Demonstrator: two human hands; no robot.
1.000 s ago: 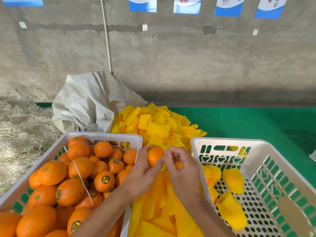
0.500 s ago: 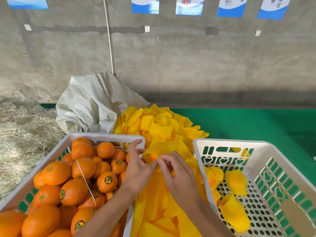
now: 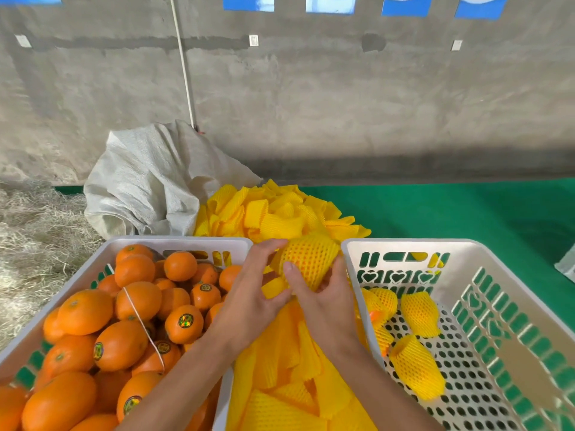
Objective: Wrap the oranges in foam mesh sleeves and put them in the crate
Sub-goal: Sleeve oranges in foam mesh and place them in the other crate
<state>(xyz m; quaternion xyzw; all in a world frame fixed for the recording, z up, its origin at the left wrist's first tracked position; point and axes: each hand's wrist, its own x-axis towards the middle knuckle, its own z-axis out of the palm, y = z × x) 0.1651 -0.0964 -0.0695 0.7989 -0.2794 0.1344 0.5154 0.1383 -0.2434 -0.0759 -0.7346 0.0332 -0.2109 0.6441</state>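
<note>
An orange wrapped in a yellow foam mesh sleeve (image 3: 308, 259) is held between the two crates. My right hand (image 3: 323, 293) grips it from below, thumb on its left side. My left hand (image 3: 252, 293) touches its left edge, fingers curled round the sleeve's end. A white crate (image 3: 186, 242) on the left is full of bare oranges (image 3: 124, 321). The white crate (image 3: 460, 256) on the right holds several wrapped oranges (image 3: 417, 368). Loose yellow sleeves (image 3: 273, 213) are heaped behind and between the crates.
A crumpled white woven sack (image 3: 149, 181) lies behind the left crate. Straw (image 3: 34, 237) covers the ground at far left. Green matting (image 3: 466, 213) spreads behind the right crate, below a concrete wall (image 3: 311, 104).
The sleeve has gone from partly over the bare orange to covering it fully. Both hands have shifted slightly right and up with it, toward the right crate.
</note>
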